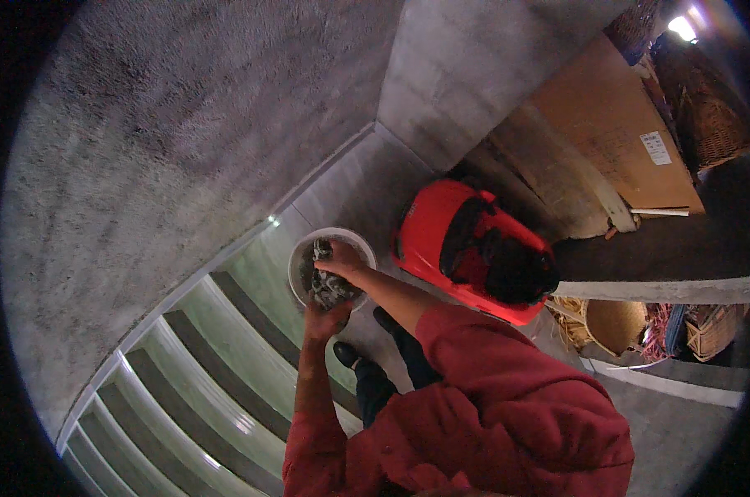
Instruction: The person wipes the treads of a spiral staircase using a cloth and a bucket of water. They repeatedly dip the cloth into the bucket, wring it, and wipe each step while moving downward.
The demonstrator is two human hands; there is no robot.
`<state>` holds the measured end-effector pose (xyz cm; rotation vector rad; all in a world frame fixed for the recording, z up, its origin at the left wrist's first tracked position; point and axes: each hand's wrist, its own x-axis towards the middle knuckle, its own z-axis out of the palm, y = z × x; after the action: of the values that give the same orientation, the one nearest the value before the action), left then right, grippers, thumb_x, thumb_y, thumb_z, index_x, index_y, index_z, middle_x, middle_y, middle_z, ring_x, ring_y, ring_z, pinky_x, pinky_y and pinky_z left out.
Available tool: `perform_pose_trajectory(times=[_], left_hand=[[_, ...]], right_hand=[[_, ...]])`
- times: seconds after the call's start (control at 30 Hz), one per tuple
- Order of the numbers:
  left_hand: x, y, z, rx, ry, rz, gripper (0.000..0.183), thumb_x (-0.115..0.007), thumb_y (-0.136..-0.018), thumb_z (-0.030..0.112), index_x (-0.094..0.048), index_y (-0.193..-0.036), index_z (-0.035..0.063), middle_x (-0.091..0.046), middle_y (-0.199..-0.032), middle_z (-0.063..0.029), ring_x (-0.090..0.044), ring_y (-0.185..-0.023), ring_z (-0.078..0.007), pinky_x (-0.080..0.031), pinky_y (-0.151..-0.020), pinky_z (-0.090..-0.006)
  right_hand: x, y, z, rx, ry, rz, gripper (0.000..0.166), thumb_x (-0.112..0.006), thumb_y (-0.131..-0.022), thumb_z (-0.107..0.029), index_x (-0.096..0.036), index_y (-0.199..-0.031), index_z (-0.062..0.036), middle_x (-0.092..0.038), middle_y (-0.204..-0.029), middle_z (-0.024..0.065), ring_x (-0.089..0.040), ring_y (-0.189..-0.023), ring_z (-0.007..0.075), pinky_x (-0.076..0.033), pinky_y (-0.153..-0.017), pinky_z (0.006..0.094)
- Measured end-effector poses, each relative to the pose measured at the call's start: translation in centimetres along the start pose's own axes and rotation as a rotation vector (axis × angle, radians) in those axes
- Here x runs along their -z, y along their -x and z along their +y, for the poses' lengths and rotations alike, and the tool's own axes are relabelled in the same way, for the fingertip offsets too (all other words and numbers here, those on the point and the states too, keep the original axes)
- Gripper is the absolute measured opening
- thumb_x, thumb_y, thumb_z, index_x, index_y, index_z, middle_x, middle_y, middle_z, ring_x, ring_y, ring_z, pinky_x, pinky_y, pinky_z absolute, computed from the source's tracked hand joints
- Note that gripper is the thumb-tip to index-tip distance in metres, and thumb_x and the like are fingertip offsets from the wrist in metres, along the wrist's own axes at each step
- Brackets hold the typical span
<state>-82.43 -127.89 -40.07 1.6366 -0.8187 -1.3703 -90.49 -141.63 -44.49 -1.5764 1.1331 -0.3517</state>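
Note:
A round, light-rimmed bucket (pixel 357 238) stands on the landing by the wall, in front of my feet. Over its mouth is a dark, crumpled cloth (pixel 331 289) with pale patches, which look like suds or wet shine. My right hand (pixel 344 259) grips the cloth's upper end, thumb across it. At the near side of the bucket, my left hand (pixel 326 320) holds the lower end of the same cloth. What lies deeper in the bucket is hidden by the cloth and my hands.
Tiled stairs (pixel 226 397) drop away at the lower left beside a rough wall (pixel 151 136). Close on the right stands a red ride-on toy car (pixel 427 230). Behind it lean boards and a cardboard box (pixel 604 124); woven baskets (pixel 617 323) sit on a shelf.

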Motion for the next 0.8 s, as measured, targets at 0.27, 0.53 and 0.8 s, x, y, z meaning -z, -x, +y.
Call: perform_pose_trajectory(times=[0.27,0.53,0.8], left_hand=[[-3.7,-1.4,-0.3,0.241,-0.766,0.303,0.075,-0.075,-0.06,0.043,-0.052,-0.119,0.0021,-0.062,-0.107,-0.0198,-0.062,-0.091,-0.0379,-0.051,-0.076,-0.046],[0.0,-0.4,-4.4,-0.128,-0.623,0.569,0.079,-0.073,-0.068,0.041,-0.035,-0.122,-0.0023,-0.038,-0.132,-0.02,-0.043,-0.113,-0.041,-0.039,-0.087,-0.0535],[-0.6,7.2,2.2,0.28,1.45,-0.136,0.105,-0.058,-0.077,0.062,-0.007,-0.143,-0.0014,-0.021,-0.147,-0.0183,-0.026,-0.133,-0.0365,-0.022,-0.108,-0.0492]], right_hand=[[0.0,2.0,-1.4,-0.02,0.492,0.17,0.058,-0.07,-0.068,-0.03,-0.052,-0.116,-0.0013,-0.057,-0.109,0.0209,-0.056,-0.102,0.0355,-0.046,-0.085,0.045],[1.0,4.5,-7.4,0.34,0.173,0.349,0.053,-0.069,-0.07,-0.024,-0.049,-0.114,-0.0025,-0.055,-0.104,0.0183,-0.055,-0.097,0.038,-0.045,-0.081,0.0438],[5.1,10.7,-13.1,0.553,-0.013,0.51,0.042,-0.07,-0.076,-0.025,-0.048,-0.102,-0.0018,-0.05,-0.093,0.017,-0.055,-0.082,0.0359,-0.045,-0.069,0.0418]])
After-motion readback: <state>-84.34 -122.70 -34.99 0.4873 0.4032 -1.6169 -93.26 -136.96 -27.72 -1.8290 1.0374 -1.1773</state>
